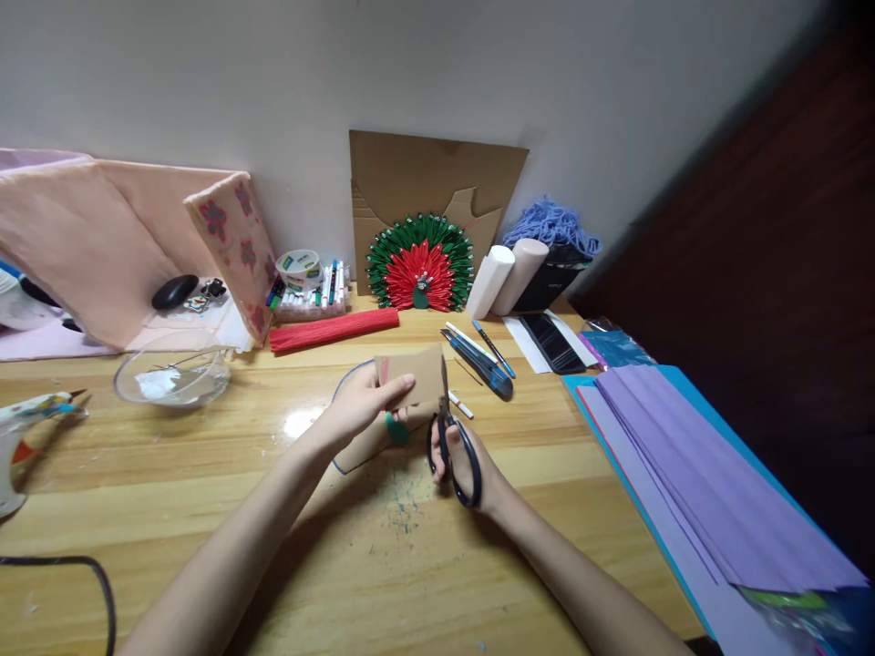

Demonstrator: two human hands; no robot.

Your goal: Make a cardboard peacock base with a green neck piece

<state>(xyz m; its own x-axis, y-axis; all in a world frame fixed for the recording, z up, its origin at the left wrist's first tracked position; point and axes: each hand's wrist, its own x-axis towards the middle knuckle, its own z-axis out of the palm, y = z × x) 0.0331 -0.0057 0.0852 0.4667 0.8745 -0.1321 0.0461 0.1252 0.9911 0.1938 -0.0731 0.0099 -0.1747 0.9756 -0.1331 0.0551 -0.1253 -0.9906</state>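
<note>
My left hand (362,401) pinches a small piece of brown cardboard (425,374), thumb on top. Through the handle loops of dark-handled scissors (466,465) go the fingers of my right hand (478,469). The scissor blades point away from me and meet the right edge of the cardboard. Below my left hand lies a larger cardboard shape (359,446) with a blue outlined edge, partly hidden by the hand. A small green round piece (397,428) shows beside my left fingers.
Behind stand a red and green peacock craft (420,273) and a cardboard sheet (437,164). A utility knife (488,369) and pens lie right of centre. Purple paper (711,492) covers the right side. At left are a clear bowl (198,387) and a glue gun (20,437).
</note>
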